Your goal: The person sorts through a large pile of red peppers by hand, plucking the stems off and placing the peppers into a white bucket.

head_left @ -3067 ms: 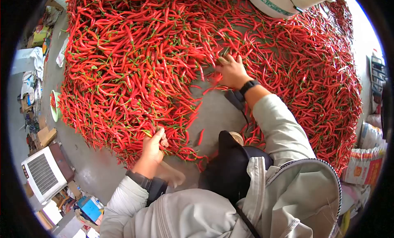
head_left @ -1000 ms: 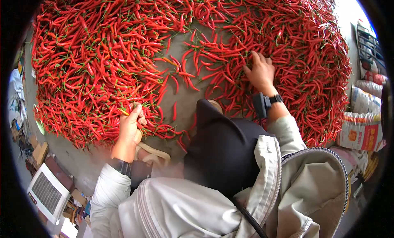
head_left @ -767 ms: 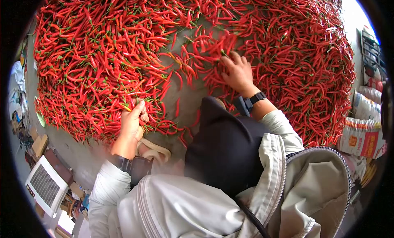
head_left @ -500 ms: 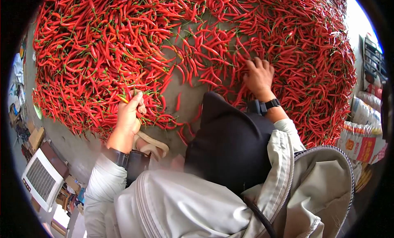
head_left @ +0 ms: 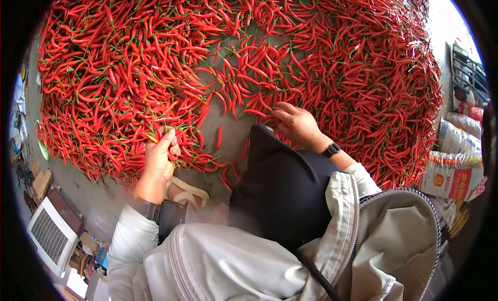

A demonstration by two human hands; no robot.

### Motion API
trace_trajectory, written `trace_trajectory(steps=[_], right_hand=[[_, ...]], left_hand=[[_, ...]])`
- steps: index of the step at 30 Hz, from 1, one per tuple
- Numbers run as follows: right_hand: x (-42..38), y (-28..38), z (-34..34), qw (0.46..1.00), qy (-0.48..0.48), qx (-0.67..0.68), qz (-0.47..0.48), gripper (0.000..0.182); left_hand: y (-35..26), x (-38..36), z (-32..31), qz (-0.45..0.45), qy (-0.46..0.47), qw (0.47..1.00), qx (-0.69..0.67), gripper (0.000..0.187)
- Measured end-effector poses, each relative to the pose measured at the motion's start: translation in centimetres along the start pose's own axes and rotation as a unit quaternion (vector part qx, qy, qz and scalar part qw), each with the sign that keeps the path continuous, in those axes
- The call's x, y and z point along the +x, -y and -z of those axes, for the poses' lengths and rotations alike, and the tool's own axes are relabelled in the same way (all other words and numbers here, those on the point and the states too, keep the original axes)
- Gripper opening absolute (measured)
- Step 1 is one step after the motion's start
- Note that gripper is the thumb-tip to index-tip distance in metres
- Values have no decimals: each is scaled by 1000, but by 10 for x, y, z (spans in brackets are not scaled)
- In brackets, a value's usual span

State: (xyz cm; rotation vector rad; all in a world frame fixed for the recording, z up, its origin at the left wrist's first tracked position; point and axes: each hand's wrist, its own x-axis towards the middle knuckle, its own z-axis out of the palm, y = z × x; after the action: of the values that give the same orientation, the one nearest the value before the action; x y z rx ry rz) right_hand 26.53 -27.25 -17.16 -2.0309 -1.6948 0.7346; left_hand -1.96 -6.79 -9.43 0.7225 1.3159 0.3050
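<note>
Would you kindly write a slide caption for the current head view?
Left hand and right hand amid red chillies, grey floor between.

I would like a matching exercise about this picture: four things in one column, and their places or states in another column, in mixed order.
Column one
1. Left hand
2. Right hand
3. Boxy unit
4. Printed sack

Column two
A. White frame around a grille, at the lower left
B. Beside the black-clad knee
C. Red and white, at the far right
D. Closed, with a yellowish pepper at its thumb

Right pairs: 1-D, 2-B, 3-A, 4-C
</note>
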Motion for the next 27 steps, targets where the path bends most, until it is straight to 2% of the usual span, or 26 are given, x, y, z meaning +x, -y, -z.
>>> trace_trajectory(steps=[5,7,9,11,12,15,17,19,21,22,23,25,27], right_hand=[[85,10,-12,996,-14,-55,63,39],[119,19,-18,979,-26,-125,161,41],[141,19,-27,974,-7,-133,186,44],[151,10,-22,956,45,-206,206,44],[152,0,-23,960,41,-194,196,47],[143,-16,-4,961,-27,-251,113,40],[141,-24,5,947,-37,-303,102,33],[135,-24,43,909,120,-395,-53,28],[155,-21,64,894,220,-358,-154,24],[161,-19,70,911,157,-359,-124,21],[173,-11,77,912,152,-360,-122,21],[207,15,85,942,166,-276,-94,22],[237,24,67,966,28,-236,103,28]], left_hand=[[6,3,2,3,8,1000,-21,9],[3,-1,-5,19,7,998,-57,7],[0,-3,-8,9,11,999,-37,6],[-3,-4,-9,15,3,999,-44,6],[-4,-4,-9,10,8,998,-55,6],[-4,-1,-1,-7,12,998,-57,6],[-3,2,4,-10,5,999,-49,6],[1,7,11,-1,-2,999,-44,7],[2,8,13,5,-5,998,-57,7],[4,10,16,10,-1,998,-67,6],[4,9,15,7,-8,997,-78,5],[2,9,16,3,-16,998,-68,5],[-3,6,16,-6,-26,997,-70,4]])
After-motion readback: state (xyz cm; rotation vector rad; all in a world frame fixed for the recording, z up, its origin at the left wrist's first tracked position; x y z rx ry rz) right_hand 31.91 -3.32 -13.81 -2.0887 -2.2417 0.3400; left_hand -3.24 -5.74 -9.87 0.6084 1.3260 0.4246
